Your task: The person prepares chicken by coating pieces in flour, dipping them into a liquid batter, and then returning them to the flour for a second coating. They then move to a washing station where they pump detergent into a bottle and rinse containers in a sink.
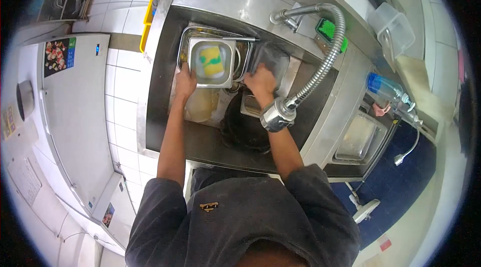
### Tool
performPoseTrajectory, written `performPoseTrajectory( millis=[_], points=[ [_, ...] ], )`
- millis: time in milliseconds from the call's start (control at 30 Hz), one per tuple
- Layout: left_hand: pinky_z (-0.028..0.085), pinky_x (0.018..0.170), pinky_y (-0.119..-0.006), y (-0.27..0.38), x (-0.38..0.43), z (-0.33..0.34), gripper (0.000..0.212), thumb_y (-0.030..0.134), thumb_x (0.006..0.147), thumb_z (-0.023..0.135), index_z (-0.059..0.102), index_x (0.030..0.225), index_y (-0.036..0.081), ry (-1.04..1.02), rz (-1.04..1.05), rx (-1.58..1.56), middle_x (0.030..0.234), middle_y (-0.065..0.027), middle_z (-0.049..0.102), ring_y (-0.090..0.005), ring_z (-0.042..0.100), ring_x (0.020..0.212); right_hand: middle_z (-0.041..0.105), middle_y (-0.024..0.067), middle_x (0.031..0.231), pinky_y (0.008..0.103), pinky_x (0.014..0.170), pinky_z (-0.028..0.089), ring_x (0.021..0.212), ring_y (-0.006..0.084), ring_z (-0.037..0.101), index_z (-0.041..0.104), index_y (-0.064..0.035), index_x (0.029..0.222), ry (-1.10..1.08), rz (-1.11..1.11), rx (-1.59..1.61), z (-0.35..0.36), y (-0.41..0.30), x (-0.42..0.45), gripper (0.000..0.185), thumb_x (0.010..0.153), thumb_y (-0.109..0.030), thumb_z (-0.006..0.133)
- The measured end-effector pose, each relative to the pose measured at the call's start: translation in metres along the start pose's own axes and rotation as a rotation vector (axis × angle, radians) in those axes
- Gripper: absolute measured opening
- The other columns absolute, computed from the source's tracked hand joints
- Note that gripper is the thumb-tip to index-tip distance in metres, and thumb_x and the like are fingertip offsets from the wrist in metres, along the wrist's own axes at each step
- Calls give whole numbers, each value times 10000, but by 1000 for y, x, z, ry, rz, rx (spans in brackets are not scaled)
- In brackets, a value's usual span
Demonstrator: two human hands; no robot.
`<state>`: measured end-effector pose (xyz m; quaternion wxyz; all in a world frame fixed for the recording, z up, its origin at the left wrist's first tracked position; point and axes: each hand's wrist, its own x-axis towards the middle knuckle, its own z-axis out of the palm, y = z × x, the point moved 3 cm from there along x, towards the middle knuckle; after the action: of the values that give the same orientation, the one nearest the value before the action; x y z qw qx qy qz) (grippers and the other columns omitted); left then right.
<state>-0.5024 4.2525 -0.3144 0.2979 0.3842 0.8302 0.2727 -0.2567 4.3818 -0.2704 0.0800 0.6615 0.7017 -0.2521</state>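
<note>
My left hand (186, 82) grips the near left corner of a small square stainless steel pan (230, 79). A yellow sponge (211, 60) with green suds or soap on it lies in whitish liquid inside that pan. Beneath it sits a larger steel pan (183, 41) with a metal handle across its far side. My right hand (262, 82) is over the sink by the near end of a translucent container (276, 62). Its fingers curl downward, and whether they hold anything is unclear. Below that wrist a small steel pan (250, 104) rests on a round black pan (242, 128).
A coiled-hose faucet (334, 56) arches over the sink (161, 79), its spray head (278, 114) just above my right forearm. A pale round container (199, 105) stands near my left wrist. A green scrubber (327, 29) sits behind the faucet; a blue-topped bottle (385, 85) lies at right.
</note>
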Motion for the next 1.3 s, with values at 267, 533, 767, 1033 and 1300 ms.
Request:
performPoseTrajectory(
  millis=[267,533,767,1033,1300],
  points=[
    [433,700,-575,24,-3,27,197,96,880,552,470,1014,-23,-45,69,-31,868,-336,597,-533,570,842,652,175,911,501,720,516,873,390,637,574,-52,977,345,146,-122,-95,137,-54,216,812,-190,597],
    [453,684,-563,51,-15,56,208,91,875,562,468,1025,-17,-107,113,-60,837,-334,596,-528,574,823,569,121,1011,452,680,547,946,312,604,523,-69,1049,480,46,-488,-143,145,-45,223,833,-66,574],
    [455,669,-543,89,-43,48,224,120,859,568,483,1013,-19,-149,36,-65,807,-330,595,-513,589,800,545,182,1151,457,790,531,1030,382,579,511,-24,1195,507,-254,-58,-172,61,-17,415,817,-144,632],
    [445,664,-577,97,-58,52,178,74,868,561,458,993,0,-157,64,-84,788,-325,597,-532,578,771,640,151,998,344,725,496,756,196,597,508,53,1262,376,-313,782,-128,23,111,386,961,-189,493],
    [441,656,-572,87,-58,32,200,68,866,560,437,1002,-13,-88,116,-13,790,-338,583,-537,568,761,675,138,1009,315,771,494,889,213,647,637,-11,1074,505,-403,704,-162,6,52,232,965,-173,511]
  ],
)
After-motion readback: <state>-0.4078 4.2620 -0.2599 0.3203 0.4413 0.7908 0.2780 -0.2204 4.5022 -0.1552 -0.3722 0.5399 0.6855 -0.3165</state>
